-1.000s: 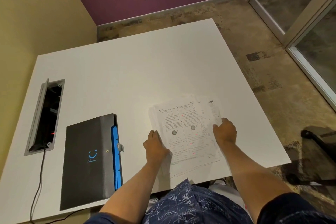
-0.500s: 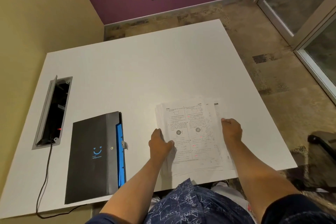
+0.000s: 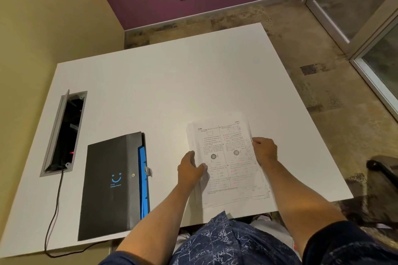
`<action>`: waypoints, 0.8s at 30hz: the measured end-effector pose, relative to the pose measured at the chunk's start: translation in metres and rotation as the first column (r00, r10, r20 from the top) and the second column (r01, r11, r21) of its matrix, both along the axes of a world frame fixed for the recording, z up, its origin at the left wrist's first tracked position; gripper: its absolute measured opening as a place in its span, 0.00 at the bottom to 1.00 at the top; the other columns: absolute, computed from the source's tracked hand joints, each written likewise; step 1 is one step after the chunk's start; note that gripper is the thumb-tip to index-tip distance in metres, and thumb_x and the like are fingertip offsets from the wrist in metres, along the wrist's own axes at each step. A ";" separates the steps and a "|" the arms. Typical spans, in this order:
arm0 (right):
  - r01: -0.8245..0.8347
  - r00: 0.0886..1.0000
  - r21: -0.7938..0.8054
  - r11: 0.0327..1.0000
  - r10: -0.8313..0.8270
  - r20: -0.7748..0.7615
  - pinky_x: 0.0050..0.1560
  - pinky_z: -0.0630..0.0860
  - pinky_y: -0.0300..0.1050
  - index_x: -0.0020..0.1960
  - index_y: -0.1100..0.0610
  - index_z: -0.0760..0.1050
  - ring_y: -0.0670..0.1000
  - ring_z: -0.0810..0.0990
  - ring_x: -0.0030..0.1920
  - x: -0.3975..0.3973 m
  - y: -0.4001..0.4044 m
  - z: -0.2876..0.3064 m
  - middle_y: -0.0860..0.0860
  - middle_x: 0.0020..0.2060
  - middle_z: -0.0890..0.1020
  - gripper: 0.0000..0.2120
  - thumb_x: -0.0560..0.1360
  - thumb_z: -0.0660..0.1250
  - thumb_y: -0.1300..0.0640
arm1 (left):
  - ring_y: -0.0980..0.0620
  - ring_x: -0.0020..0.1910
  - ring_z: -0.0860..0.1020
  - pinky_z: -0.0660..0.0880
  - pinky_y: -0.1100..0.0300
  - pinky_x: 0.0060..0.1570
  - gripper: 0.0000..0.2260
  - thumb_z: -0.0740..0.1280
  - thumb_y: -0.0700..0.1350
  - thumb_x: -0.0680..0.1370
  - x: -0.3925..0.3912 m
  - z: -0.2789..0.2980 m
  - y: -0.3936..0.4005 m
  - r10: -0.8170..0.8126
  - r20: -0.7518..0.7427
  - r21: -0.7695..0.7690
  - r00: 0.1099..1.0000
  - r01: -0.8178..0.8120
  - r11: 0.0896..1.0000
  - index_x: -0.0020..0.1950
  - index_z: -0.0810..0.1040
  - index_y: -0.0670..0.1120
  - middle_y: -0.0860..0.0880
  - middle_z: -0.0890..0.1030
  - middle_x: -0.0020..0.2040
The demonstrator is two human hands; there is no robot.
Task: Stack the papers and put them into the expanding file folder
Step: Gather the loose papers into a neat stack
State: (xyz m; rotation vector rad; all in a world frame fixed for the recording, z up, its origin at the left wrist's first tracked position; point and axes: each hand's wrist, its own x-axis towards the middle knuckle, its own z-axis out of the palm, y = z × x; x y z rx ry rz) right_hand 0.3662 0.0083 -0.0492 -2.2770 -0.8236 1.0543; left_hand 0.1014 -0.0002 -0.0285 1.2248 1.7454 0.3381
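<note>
A stack of printed papers [image 3: 226, 161] lies on the white table [image 3: 163, 84] near its front edge, the sheets almost squared up, with a few edges fanned at the bottom right. My left hand [image 3: 190, 170] grips the stack's left edge, thumb on top. My right hand [image 3: 265, 150] holds the right edge. To the left lies the black expanding file folder [image 3: 109, 183], closed, flat, with a blue smiley print and blue pockets showing along its right side.
An open cable box [image 3: 64, 131] is sunk into the table at the left, with a black cable [image 3: 55, 211] running out over the front edge. A dark chair part [image 3: 383, 170] stands at the right, off the table.
Both hands have pressed the spread sheets inward. The page that stuck out to the right now sits under the top sheet, and the stack is narrower.
</note>
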 end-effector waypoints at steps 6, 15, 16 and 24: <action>0.006 0.999 -0.095 0.995 -0.009 -0.031 0.61 0.78 0.53 0.67 0.56 0.75 0.60 0.81 0.59 -0.009 0.011 0.007 0.55 0.60 0.83 0.17 0.84 0.55 0.53 | 0.49 0.71 0.73 0.69 0.59 0.66 0.29 0.71 0.40 0.79 0.002 0.002 0.004 0.133 0.112 -0.036 0.985 -0.130 0.991 0.78 0.67 0.43 0.45 0.73 0.75; -0.093 0.841 0.080 0.992 0.121 -0.527 0.57 0.82 0.52 0.67 0.58 0.77 0.56 0.86 0.57 -0.005 0.002 0.006 0.54 0.60 0.85 0.21 0.77 0.76 0.54 | 0.46 0.73 0.73 0.75 0.44 0.70 0.27 0.71 0.41 0.81 0.000 0.001 0.014 0.307 0.305 -0.194 0.902 -0.257 0.947 0.78 0.67 0.43 0.47 0.71 0.76; -0.052 0.810 0.103 0.993 0.103 -0.577 0.51 0.84 0.49 0.64 0.58 0.80 0.55 0.88 0.54 0.000 -0.001 0.007 0.55 0.58 0.87 0.18 0.75 0.78 0.56 | 0.46 0.71 0.75 0.78 0.47 0.64 0.26 0.71 0.41 0.81 -0.002 0.000 0.015 0.330 0.318 -0.209 0.889 -0.273 0.939 0.78 0.68 0.43 0.47 0.72 0.76; -0.096 0.734 0.097 0.991 0.136 -0.665 0.52 0.83 0.47 0.60 0.53 0.84 0.52 0.88 0.53 -0.004 -0.017 0.003 0.52 0.57 0.88 0.20 0.71 0.80 0.66 | 0.47 0.67 0.74 0.72 0.45 0.72 0.31 0.77 0.44 0.76 -0.004 -0.012 0.014 0.359 0.336 -0.297 0.871 -0.264 0.918 0.75 0.69 0.43 0.49 0.71 0.65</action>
